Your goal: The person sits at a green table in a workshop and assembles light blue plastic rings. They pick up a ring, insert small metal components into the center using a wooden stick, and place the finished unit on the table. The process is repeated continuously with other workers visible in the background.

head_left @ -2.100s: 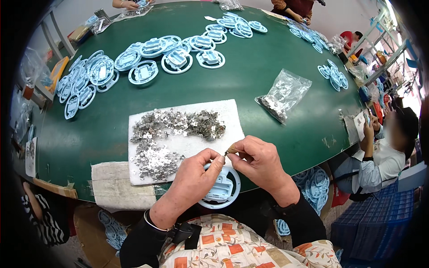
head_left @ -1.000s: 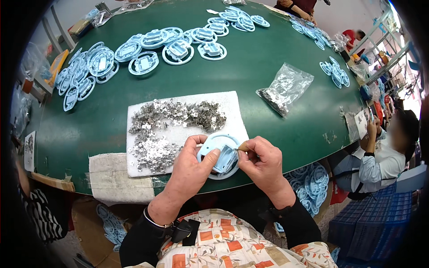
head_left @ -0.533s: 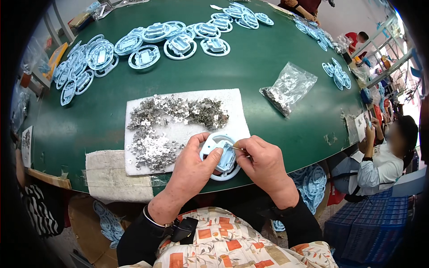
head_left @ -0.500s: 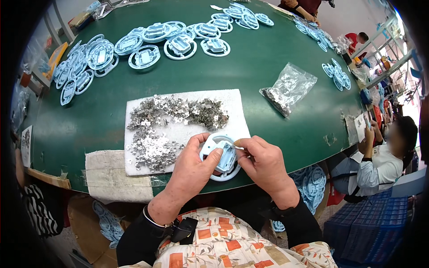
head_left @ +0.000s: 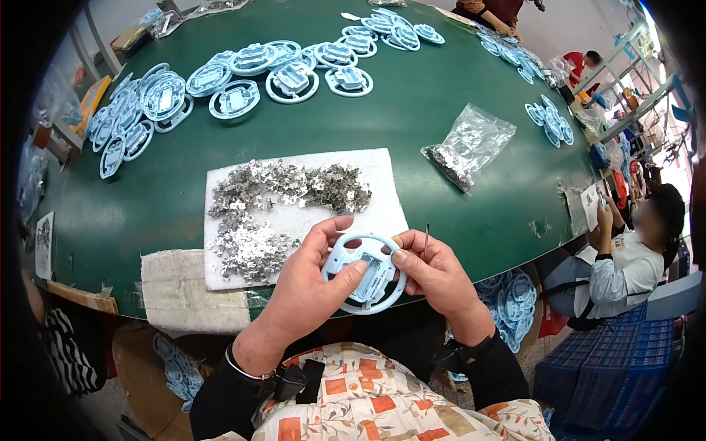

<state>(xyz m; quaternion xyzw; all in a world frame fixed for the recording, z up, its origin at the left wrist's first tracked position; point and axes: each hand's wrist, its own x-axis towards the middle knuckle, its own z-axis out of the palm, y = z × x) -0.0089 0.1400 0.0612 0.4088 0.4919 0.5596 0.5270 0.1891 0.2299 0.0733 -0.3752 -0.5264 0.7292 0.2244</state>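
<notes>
Light-blue plastic wheel-shaped part [head_left: 372, 281] just below the frame's centre, left hand [head_left: 310, 278] closed around its left side, right hand [head_left: 440, 273] pinching its right rim, thin metal rod [head_left: 427, 237] upright among those fingers, small silvery metal pieces [head_left: 254, 250] heaped on white rectangular foam [head_left: 384, 184] left of centre.

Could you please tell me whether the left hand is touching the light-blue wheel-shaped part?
Touching. The head view shows the left hand holding the light-blue wheel-shaped part, with its thumb lying over the part's front.
</notes>
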